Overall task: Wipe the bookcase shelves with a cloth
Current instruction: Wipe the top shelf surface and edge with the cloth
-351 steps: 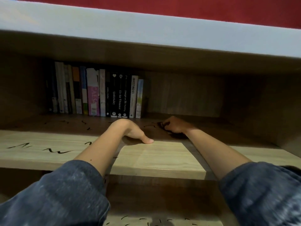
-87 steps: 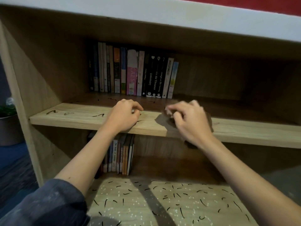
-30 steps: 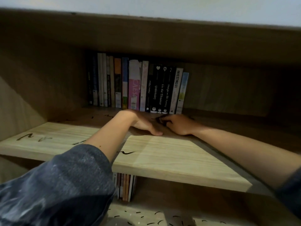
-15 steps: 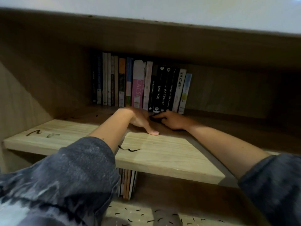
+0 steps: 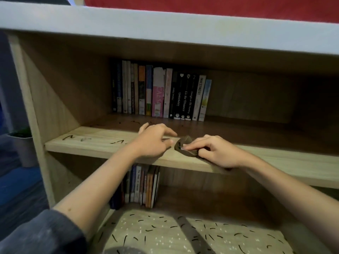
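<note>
Wooden shelf (image 5: 102, 142) bears upright books (image 5: 161, 92) and cloth (image 5: 185, 141).

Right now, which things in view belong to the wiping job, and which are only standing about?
Belong to the job:
- dark cloth, gripped by the right hand
- left hand, resting on the middle shelf
- black marks on that shelf
- lower shelf, also marked

Only standing about:
- upper row of books
- lower books
- potted plant

Mottled dark grey-blue sleeve (image 5: 42, 235) pushed up
</note>
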Motion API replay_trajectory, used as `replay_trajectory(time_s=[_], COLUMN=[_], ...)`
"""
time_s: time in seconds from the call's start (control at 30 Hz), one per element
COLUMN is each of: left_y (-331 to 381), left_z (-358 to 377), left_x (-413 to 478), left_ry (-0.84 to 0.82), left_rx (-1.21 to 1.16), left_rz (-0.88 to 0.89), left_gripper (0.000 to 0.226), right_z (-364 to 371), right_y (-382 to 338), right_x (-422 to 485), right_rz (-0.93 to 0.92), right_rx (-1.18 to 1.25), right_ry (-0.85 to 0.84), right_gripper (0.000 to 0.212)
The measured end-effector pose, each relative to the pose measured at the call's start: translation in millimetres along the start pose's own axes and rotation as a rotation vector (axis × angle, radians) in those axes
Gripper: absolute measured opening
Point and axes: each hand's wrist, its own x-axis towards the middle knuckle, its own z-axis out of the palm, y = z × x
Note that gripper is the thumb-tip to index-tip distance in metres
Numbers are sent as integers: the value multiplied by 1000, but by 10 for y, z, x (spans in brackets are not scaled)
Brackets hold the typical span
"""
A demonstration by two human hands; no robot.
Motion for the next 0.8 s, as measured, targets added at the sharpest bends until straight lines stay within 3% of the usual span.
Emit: replay_trajectory(time_s=[0.1,0.2,0.33,0.4,0.57,0.67,0.77,0.8], left_y=[-12,-19,-23,-38,-71,-53,-29,-16], left_z=[105,121,188,214,189,178,122,98], left_x=[-141,-150,-137,-138,-139,-152,-133,-115], left_ry=[190,277,278,279,309,273,236,232], left_rx=[-77,-123,-62,-45,-110,-176,-286,-307], left_rz=[-22,-13,-43,-44,-30,-45,-116,-140], left_gripper=[26,26,26,26,24,24,24,24], right_z=[-6,-159,-82,68,-162,-299,-274,-272], right_y=[-218,-197,80,-31,-265,-31,100,154], right_x=[-250,-274,52,46,-167,39,321,397], right_rz=[-26,23,213,184,78,226,409,406], right_rx=[61,145,-93,-146,157,220,589,573], right_ry=[44,77,155,149,74,290,291,281], right_gripper=[39,34,33,34,34,32,36,39])
